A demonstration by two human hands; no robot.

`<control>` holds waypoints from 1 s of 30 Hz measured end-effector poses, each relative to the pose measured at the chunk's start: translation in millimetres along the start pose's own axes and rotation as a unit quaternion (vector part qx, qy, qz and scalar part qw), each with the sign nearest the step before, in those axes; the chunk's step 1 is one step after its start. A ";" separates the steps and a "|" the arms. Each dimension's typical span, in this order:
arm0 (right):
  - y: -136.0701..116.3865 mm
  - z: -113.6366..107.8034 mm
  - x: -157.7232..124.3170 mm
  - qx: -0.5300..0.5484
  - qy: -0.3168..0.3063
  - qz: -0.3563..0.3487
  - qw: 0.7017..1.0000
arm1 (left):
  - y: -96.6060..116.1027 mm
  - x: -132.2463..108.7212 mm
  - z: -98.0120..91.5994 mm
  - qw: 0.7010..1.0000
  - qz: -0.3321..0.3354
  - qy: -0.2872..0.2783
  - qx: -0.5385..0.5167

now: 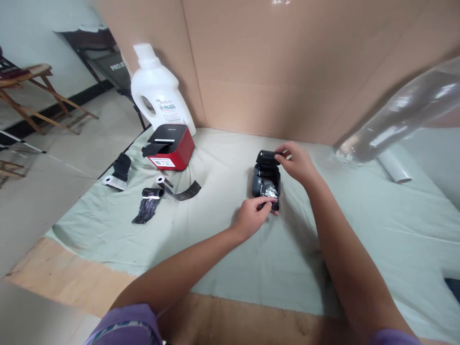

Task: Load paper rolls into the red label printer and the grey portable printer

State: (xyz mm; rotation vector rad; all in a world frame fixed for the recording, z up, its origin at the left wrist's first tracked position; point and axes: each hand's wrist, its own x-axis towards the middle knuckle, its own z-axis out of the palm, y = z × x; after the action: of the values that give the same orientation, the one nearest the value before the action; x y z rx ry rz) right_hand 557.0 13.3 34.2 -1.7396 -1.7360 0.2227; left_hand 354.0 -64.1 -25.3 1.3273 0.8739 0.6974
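Note:
A small black portable printer point(256, 184) stands on the cloth with its lid point(268, 157) raised. A shiny dark roll of paper point(268, 188) lies in its open bay. My left hand point(251, 218) is closed at the printer's near edge, with thumb and forefinger pinching the loose end of the roll; the fingertips partly hide that end. My right hand point(295, 164) grips the right side of the raised lid between thumb and fingers.
Left on the green cloth point(219, 258) are a red and black printer point(184, 148) and several partly unrolled black paper rolls point(153, 193). A white detergent bottle point(161, 91) stands behind. Cardboard point(258, 62) walls the back. At right are a clear plastic wrap point(391, 115) and grey tube point(395, 165).

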 end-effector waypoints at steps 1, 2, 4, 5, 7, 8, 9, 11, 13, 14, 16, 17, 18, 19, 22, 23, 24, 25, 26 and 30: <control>-1.9 -3.1 -3.9 0.004 -0.020 -0.009 1.000 | -0.4 -0.6 -0.1 1.000 0.002 0.002 0.002; -4.5 -6.0 -8.2 0.002 -0.045 -0.019 0.999 | -0.6 -1.3 -0.3 1.000 0.004 0.004 0.004; -10.4 -10.5 -17.0 -0.014 -0.103 -0.027 0.994 | -0.4 -3.0 -1.3 1.000 0.008 0.009 0.008; -13.2 -12.1 -21.0 -0.024 -0.128 -0.025 0.991 | -0.1 -3.9 -2.0 1.000 0.010 0.013 0.009; -17.7 -13.5 -27.1 -0.042 -0.158 -0.011 0.986 | 1.1 -5.5 -3.7 1.000 0.012 0.017 0.012; -19.3 -13.7 -29.2 -0.047 -0.162 -0.004 0.986 | 1.7 -5.9 -4.5 1.000 0.012 0.019 0.014; -20.6 -13.6 -30.7 -0.050 -0.162 0.000 0.986 | 2.1 -6.1 -5.4 1.000 0.014 0.019 0.016; -22.3 -12.4 -31.9 -0.047 -0.154 -0.009 0.987 | 2.4 -5.5 -6.8 0.999 0.024 0.018 0.023; -22.9 -9.8 -31.0 -0.042 -0.123 -0.034 0.991 | 1.6 -4.3 -7.8 0.998 0.038 0.020 0.035; -22.5 -7.7 -29.7 -0.043 -0.093 -0.044 0.994 | 0.8 -3.6 -8.0 0.998 0.043 0.022 0.041; -20.1 -1.9 -25.6 -0.046 -0.030 -0.049 0.997 | -1.0 -2.5 -8.0 0.997 0.047 0.026 0.047; -18.0 1.7 -23.0 -0.043 -0.007 -0.048 0.998 | -1.9 -2.2 -7.9 0.997 0.047 0.026 0.049; -15.3 5.6 -20.3 -0.036 0.005 -0.047 0.998 | -2.6 -2.0 -7.8 0.997 0.049 0.026 0.051; -12.2 9.5 -17.6 -0.027 0.011 -0.047 0.998 | -2.9 -1.7 -7.7 0.997 0.052 0.028 0.056; -2.9 19.2 -11.0 -0.003 0.030 -0.048 0.998 | -0.9 -0.3 -8.8 0.993 0.065 0.040 0.088; -0.6 21.3 -9.5 0.001 0.038 -0.046 0.998 | 0.9 0.6 -9.7 0.991 0.070 0.046 0.101; 1.1 22.6 -8.4 0.006 0.043 -0.044 0.998 | 3.2 1.6 -10.8 0.989 0.076 0.053 0.112; 2.2 23.2 -7.6 0.011 0.044 -0.041 0.998 | 5.9 2.6 -12.0 0.987 0.080 0.059 0.122; 2.7 23.0 -7.1 0.017 0.042 -0.038 0.998 | 8.6 3.4 -13.3 0.985 0.085 0.067 0.132; 1.3 16.0 -7.3 0.036 0.020 -0.020 0.999 | 16.9 2.4 -16.7 0.980 0.089 0.084 0.159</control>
State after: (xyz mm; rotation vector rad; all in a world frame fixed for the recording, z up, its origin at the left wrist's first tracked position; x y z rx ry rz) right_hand 548.5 11.8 18.9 -1.6449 -1.7118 0.2297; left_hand 341.8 -51.2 -9.3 1.6648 1.0419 0.8433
